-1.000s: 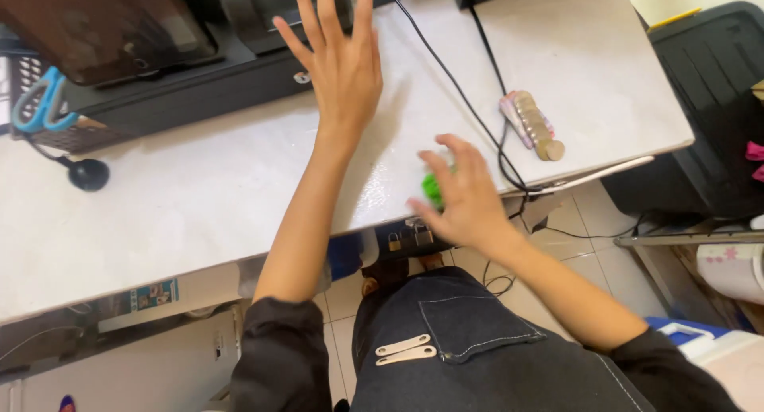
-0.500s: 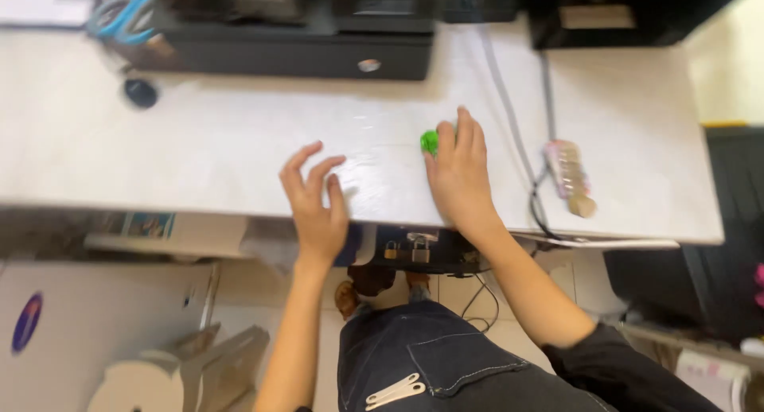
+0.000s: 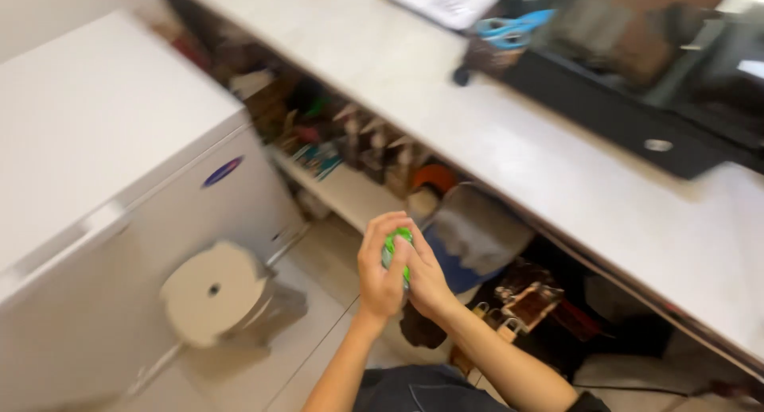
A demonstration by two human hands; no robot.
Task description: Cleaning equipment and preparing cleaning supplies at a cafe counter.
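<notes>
Both my hands are clasped together in front of me, below the edge of the counter, around a small bright green object [image 3: 395,243]. My left hand [image 3: 378,273] wraps it from the left and my right hand [image 3: 426,278] covers it from the right. Only a little of the green shows between the fingers, so its shape is unclear. The picture is blurred by motion.
A white counter [image 3: 509,141] runs diagonally at the upper right, with a black machine [image 3: 637,118], blue-handled scissors [image 3: 509,26] and papers [image 3: 446,0]. Cluttered shelves [image 3: 358,157] lie under it. A white chest freezer [image 3: 103,165] stands left, a round white stool [image 3: 215,289] beside it.
My hands have left the counter top and come together below its edge around the green object, which my right hand took off the counter. The view has swung left toward the freezer.
</notes>
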